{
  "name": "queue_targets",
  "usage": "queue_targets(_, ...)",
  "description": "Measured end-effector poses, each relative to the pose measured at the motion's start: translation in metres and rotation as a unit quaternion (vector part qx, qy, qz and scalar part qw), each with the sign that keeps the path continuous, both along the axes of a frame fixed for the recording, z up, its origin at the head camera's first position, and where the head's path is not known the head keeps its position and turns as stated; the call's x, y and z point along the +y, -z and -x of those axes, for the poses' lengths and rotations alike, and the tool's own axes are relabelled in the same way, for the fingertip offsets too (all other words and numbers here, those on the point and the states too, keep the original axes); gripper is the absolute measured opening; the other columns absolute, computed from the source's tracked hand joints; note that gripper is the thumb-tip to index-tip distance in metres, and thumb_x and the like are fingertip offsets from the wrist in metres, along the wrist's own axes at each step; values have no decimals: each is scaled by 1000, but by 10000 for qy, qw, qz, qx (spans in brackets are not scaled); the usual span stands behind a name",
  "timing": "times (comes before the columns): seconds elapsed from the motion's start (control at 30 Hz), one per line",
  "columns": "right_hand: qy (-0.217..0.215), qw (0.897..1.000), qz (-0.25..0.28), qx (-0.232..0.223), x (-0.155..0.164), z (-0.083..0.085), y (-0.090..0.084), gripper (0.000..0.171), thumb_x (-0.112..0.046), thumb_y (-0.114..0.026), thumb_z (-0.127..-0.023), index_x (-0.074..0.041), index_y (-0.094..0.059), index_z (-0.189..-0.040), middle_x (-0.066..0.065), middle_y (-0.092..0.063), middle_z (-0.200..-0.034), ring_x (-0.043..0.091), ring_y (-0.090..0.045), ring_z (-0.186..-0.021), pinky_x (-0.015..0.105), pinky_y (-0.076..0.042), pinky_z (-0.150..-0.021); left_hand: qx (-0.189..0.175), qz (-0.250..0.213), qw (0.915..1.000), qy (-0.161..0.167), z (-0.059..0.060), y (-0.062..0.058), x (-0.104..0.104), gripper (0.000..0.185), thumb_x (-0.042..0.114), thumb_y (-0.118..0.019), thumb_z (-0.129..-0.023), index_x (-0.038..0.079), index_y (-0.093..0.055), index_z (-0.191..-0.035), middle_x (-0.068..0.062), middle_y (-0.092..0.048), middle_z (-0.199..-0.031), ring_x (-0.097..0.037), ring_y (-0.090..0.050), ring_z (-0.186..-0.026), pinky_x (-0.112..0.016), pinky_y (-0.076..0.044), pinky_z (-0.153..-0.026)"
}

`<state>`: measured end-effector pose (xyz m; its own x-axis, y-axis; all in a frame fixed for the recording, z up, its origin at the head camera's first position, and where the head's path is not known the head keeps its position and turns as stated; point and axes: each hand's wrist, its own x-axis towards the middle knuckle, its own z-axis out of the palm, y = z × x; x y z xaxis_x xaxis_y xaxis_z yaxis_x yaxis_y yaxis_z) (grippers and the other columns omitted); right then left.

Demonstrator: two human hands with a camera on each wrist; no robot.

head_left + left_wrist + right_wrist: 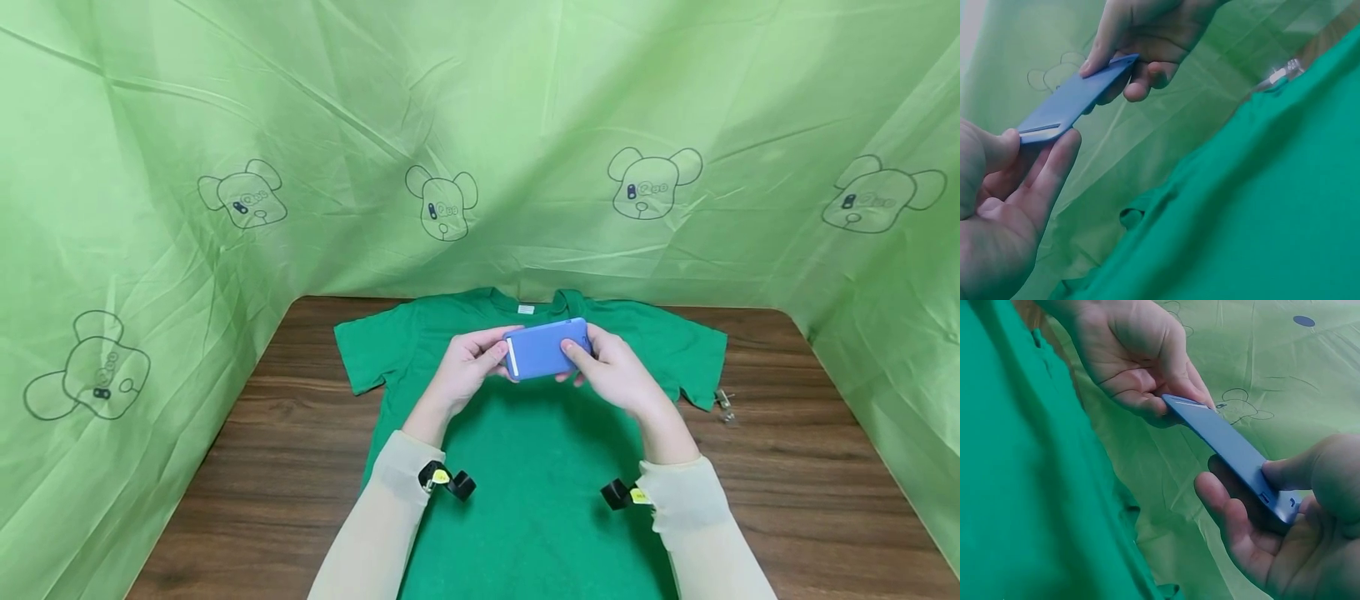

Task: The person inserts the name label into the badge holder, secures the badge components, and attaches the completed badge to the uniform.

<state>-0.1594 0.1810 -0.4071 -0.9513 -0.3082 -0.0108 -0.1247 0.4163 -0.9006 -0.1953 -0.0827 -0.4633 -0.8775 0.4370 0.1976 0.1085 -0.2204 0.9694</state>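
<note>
A flat blue card holder (537,350) with a white strip along its left end is held up over a spread green T-shirt (525,483). My left hand (468,367) pinches the white-strip end between thumb and fingers. At the other end, my right hand (611,367) grips it, thumb flat on the upper face and fingers underneath. The left wrist view shows the card holder (1072,100) tilted, with a narrow slot beside the left thumb. Small cutouts near the right thumb appear on the card holder (1229,444) in the right wrist view.
A small metal clip (724,405) lies on the dark wooden table (300,425), beside the shirt's right sleeve. Green cloth (480,100) printed with bear faces hangs behind and at both sides. The shirt's collar (527,309) points to the back.
</note>
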Motion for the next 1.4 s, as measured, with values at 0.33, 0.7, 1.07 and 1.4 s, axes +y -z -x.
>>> queue_targets(0.33, -2, 9995, -180, 241, -7, -2, 2, 45, -25, -52, -118, 5, -48, -150, 16, -77, -102, 24, -75, -80, 64, -62, -82, 193, 173, 9994, -216, -3, -1, 5, 35, 6, -57, -114, -6, -66, -145, -27, -75, -127, -18, -78, -84, -32, -66, -79)
queue_targets(0.7, -172, 9998, 82, 96, -6, 0, 4, 48, -25, -52, -118, 7, -45, -154, 20, -77, -107, 31, -78, -87, 48, -64, -77, 192, 124, 9991, -346, -2, 1, 3, 32, 6, -59, -113, -6, -69, -141, -26, -77, -122, -19, -77, -81, -34, -67, -77)
queue_targets(1.07, 156, 9962, 856, 14, 15, 1, -6, 44, -27, -52, -118, 2, -59, -151, 22, -77, -118, 26, -79, -91, 34, -61, -75, 345, -114, 9964, -765, -1, -4, 3, 30, 8, -63, -112, -7, -72, -136, -21, -80, -108, -19, -77, -76, -34, -66, -71)
queue_targets(1.4, 45, 9963, 846, 127, 22, 2, -4, 37, -22, -59, -115, 3, -69, -141, 22, -78, -102, 24, -79, -89, 35, -61, -75, 345, -117, 9947, -959, -2, -9, -1, 29, 7, -63, -112, -7, -72, -135, -21, -80, -107, -18, -76, -73, -31, -65, -69)
